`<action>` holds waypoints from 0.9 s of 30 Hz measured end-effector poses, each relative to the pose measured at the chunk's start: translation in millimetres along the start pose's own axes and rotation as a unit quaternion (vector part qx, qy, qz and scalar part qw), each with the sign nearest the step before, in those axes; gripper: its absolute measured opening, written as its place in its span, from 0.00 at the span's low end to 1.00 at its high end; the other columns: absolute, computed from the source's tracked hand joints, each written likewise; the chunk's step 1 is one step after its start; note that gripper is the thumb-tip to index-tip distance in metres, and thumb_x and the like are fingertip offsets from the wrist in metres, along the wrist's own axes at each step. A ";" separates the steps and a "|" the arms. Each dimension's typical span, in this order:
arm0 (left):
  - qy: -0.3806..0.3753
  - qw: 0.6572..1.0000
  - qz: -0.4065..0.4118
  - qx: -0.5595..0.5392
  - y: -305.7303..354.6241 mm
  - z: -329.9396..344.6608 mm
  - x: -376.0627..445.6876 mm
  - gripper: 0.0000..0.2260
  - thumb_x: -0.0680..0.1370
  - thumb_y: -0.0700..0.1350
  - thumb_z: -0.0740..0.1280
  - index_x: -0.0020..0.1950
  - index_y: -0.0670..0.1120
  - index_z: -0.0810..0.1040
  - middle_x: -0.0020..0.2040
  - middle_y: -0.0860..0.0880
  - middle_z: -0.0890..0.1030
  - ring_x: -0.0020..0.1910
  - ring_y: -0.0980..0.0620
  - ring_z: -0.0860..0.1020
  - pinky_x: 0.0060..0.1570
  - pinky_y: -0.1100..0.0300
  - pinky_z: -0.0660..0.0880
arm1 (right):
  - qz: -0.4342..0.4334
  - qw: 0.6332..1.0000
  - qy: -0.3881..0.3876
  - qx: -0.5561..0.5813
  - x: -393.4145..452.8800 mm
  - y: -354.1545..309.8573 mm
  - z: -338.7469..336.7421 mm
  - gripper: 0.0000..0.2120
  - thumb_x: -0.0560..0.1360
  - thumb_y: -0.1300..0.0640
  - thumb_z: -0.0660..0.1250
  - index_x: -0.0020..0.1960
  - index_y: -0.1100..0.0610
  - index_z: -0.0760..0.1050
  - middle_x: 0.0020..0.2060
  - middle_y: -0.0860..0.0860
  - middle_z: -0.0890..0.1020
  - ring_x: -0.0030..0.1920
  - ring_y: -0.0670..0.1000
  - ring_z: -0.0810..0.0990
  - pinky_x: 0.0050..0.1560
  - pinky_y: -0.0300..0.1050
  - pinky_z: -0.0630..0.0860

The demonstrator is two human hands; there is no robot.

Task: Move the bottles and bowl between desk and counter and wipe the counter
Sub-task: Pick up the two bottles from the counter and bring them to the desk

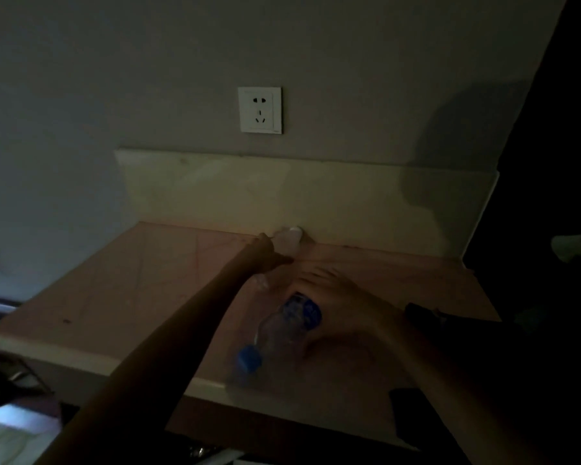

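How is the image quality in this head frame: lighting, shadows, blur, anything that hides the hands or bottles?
Head view: very dim, underexposed; right edge nearly black. A broad shadow falls on the backsplash at right. The left hand and the pale bottle it reaches are soft, so its grip is unclear. The right hand grips the blue-capped bottle, which is motion-smeared. Wide-angle bending tilts the wall socket.

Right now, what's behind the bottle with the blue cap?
Behind the bottle with the blue cap the left hand holds a clear bottle with a white cap near the backsplash. The right hand covers the counter there.
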State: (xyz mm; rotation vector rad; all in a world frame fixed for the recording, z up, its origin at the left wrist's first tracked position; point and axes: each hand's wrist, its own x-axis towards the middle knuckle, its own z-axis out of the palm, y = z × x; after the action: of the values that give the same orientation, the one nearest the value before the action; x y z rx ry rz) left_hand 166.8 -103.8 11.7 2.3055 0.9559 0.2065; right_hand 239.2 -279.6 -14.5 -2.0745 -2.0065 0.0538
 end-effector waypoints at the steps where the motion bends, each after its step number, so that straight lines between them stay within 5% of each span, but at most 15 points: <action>1: 0.015 0.999 -0.015 -0.039 -9.5 -3.6 2.0 0.35 0.76 0.53 0.71 0.74 0.35 0.62 0.69 0.36 0.70 0.66 0.41 0.73 0.59 0.53 0.72 | -0.002 1.000 0.012 -0.026 -2.0 0.1 -2.2 0.35 0.64 0.37 0.71 0.67 0.47 0.69 0.63 0.47 0.74 0.63 0.49 0.72 0.65 0.47 0.68; 4: 0.048 0.985 -0.013 -0.164 -34.1 -18.7 -12.0 0.14 0.76 0.49 0.71 0.51 0.40 0.74 0.43 0.43 0.76 0.38 0.48 0.75 0.41 0.55 0.73 | 0.027 0.999 0.022 -0.003 -4.8 0.8 -11.0 0.38 0.64 0.37 0.73 0.70 0.46 0.66 0.66 0.46 0.72 0.66 0.49 0.70 0.65 0.45 0.67; 7: 0.113 0.960 -0.006 -0.258 -58.4 -39.1 -46.5 0.10 0.78 0.48 0.69 0.42 0.46 0.71 0.38 0.48 0.71 0.31 0.57 0.72 0.27 0.67 0.71 | 0.061 0.993 0.072 0.072 0.7 -5.9 -16.8 0.32 0.67 0.40 0.74 0.67 0.48 0.70 0.61 0.42 0.74 0.62 0.47 0.74 0.59 0.39 0.70; 9: 0.166 0.937 -0.002 -0.307 -87.1 -53.5 -71.4 0.13 0.77 0.50 0.69 0.48 0.41 0.74 0.40 0.47 0.73 0.34 0.57 0.75 0.30 0.67 0.73 | 0.075 0.978 0.106 0.163 10.5 -21.7 -15.2 0.22 0.69 0.44 0.74 0.59 0.49 0.73 0.51 0.37 0.76 0.54 0.44 0.78 0.50 0.37 0.72; 12: 0.264 0.893 -0.007 -0.365 -129.4 -71.2 -126.4 0.20 0.77 0.52 0.69 0.59 0.38 0.73 0.46 0.44 0.76 0.43 0.50 0.79 0.36 0.60 0.78 | 0.061 0.932 0.117 0.337 30.9 -64.7 -6.1 0.25 0.65 0.35 0.72 0.53 0.48 0.71 0.46 0.42 0.81 0.44 0.43 0.82 0.42 0.43 0.80; 16: 0.352 0.838 -0.021 -0.417 -177.3 -70.9 -216.8 0.21 0.76 0.48 0.70 0.62 0.36 0.72 0.52 0.39 0.81 0.48 0.44 0.83 0.39 0.61 0.80 | -0.005 0.868 0.091 0.489 61.9 -138.3 17.4 0.22 0.67 0.40 0.71 0.53 0.52 0.71 0.38 0.50 0.82 0.33 0.49 0.81 0.32 0.46 0.77; 21: 0.442 0.778 -0.114 -0.432 -233.4 -55.4 -322.9 0.17 0.76 0.46 0.69 0.62 0.39 0.73 0.52 0.38 0.82 0.46 0.45 0.83 0.40 0.56 0.80 | -0.073 0.809 -0.009 0.584 93.7 -238.4 55.8 0.19 0.69 0.43 0.69 0.54 0.53 0.73 0.38 0.42 0.83 0.36 0.42 0.82 0.35 0.34 0.76; 25: 0.496 0.730 -0.204 -0.424 -285.9 -40.2 -391.6 0.17 0.74 0.56 0.69 0.58 0.48 0.76 0.54 0.39 0.82 0.50 0.40 0.83 0.48 0.45 0.80 | -0.106 0.808 -0.096 0.571 102.8 -306.4 117.8 0.20 0.71 0.40 0.69 0.57 0.50 0.74 0.46 0.45 0.82 0.45 0.41 0.82 0.44 0.37 0.77; 27: 0.514 0.701 -0.243 -0.430 -313.7 -28.2 -419.1 0.17 0.74 0.57 0.69 0.57 0.49 0.77 0.52 0.40 0.83 0.50 0.39 0.83 0.50 0.42 0.80 | -0.077 0.792 -0.152 0.586 99.0 -340.3 162.9 0.18 0.73 0.46 0.70 0.55 0.57 0.75 0.42 0.47 0.82 0.41 0.41 0.82 0.41 0.37 0.77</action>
State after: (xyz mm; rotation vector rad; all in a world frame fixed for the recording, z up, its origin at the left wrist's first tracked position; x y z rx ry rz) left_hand -330.7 -206.5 -117.9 0.8725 1.4837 1.4593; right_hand -121.7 -150.7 -86.9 -1.0912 -1.5314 1.3003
